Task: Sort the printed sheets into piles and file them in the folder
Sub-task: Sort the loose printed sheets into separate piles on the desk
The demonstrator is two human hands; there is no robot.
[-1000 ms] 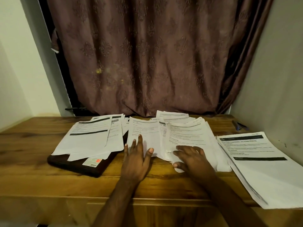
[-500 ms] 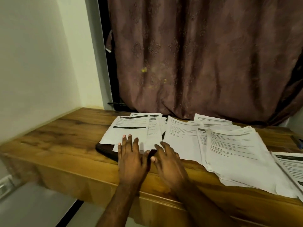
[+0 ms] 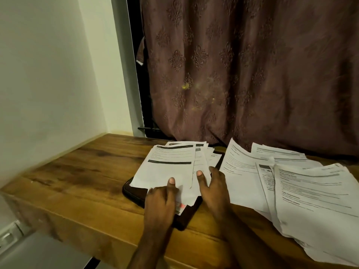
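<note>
Currently both hands on white printed sheets pile [image 3: 171, 167] atop dark brown flat folder [image 3: 136, 193], on wooden counter [image 3: 77, 181]. Left hand [image 3: 161, 199] fingers curled, thumb pressing paper; right hand [image 3: 213, 189] fingers spread flat. More loose white sheets [image 3: 291, 191] fanned just right.

1 head-worn camera looks forward and down, close over the wooden desk [image 3: 81, 183], facing the curtain [image 3: 242, 74].

A room in a home is showing here, serving as a small study corner: a brown patterned fabric curtain [image 3: 242, 74] is hanging behind a polished wooden table [image 3: 81, 181], plain pale painted walls [image 3: 48, 74] are closing in the corner, and loose white printed sheets [image 3: 291, 191] are lying spread over the wood.
</note>
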